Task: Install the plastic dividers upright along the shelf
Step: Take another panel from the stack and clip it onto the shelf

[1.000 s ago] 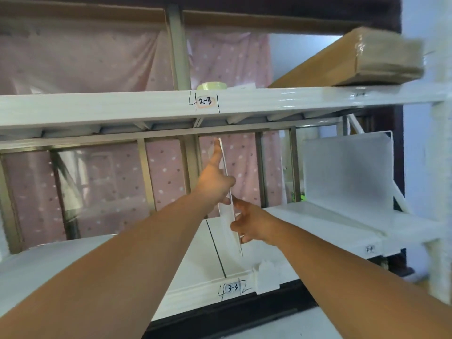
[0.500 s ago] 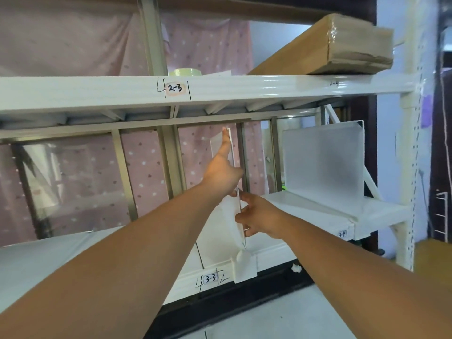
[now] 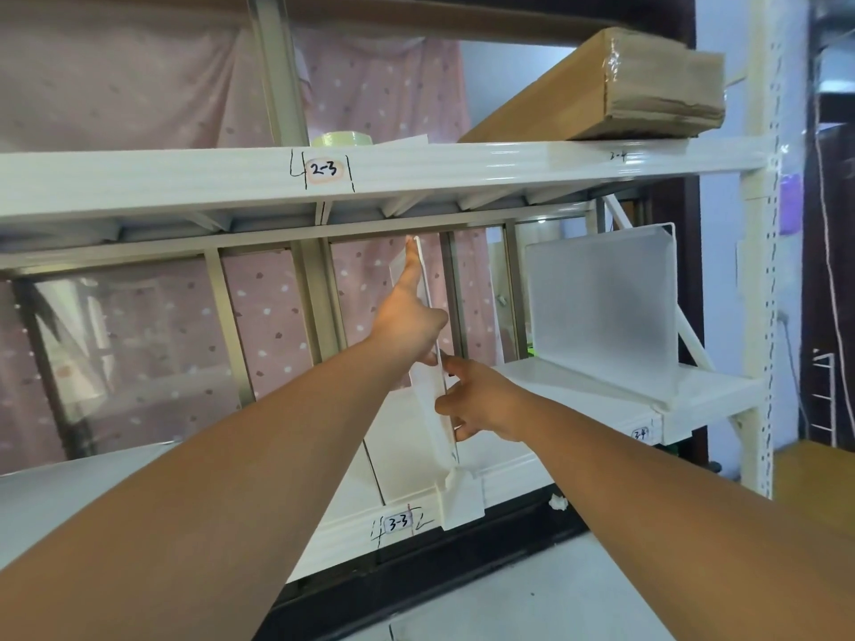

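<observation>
divider (image 3: 428,409) upright, gripped by left hand (image 3: 407,326), forefinger up its edge; right hand (image 3: 481,404) below pinches it. keep it vertical, press foot onto shelf (image 3: 509,476) lip.

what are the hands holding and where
The divider: left hand grips its front edge midway, forefinger straight up along it; right hand pinches the same edge lower down.

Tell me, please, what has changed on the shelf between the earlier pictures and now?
Very little. The view has swung right, so the divider now shows some of its left face; its foot has stayed over the shelf edge by the 3-3 label. The left hand still braces it high, the right hand still pinches its front edge. The installed divider is unchanged.
</observation>
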`<state>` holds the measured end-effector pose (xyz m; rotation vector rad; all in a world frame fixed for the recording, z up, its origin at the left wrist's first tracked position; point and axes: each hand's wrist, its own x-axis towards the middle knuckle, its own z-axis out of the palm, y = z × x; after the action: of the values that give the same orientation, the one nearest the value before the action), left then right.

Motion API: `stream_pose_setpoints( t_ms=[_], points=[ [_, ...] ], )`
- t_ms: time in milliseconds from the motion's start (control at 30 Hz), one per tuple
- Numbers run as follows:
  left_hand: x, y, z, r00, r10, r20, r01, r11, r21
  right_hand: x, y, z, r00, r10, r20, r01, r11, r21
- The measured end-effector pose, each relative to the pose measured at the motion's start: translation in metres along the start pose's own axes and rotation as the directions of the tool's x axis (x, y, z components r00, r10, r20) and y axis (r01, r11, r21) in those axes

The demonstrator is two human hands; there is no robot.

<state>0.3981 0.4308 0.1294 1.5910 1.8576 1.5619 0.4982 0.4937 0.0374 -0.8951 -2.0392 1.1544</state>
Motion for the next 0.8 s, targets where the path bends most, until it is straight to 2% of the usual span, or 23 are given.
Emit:
stream_pose_setpoints(
  t_ms=[200,500,633,800],
  points=[
    [-0.005,0.0,-0.002,1.0,0.0,-0.01,0.001,0.999,0.04,0.003,0.0,0.004,1.0,0.011,-0.002,-0.011,1.0,-0.023],
    [-0.01,0.0,0.0,0.999,0.045,-0.017,-0.042,0.992,0.121,0.0,0.003,0.005,1.0,0.022,-0.001,-0.022,0.999,0.033],
    [-0.011,-0.001,0.001,1.0,0.026,0.013,-0.028,0.993,0.118,-0.002,0.004,0.006,1.0,0.028,-0.011,-0.028,0.999,0.032],
    [-0.01,-0.007,0.004,0.998,0.068,0.017,-0.07,0.982,0.177,-0.001,0.011,0.01,0.999,0.01,-0.036,-0.01,1.0,0.005]
  ],
)
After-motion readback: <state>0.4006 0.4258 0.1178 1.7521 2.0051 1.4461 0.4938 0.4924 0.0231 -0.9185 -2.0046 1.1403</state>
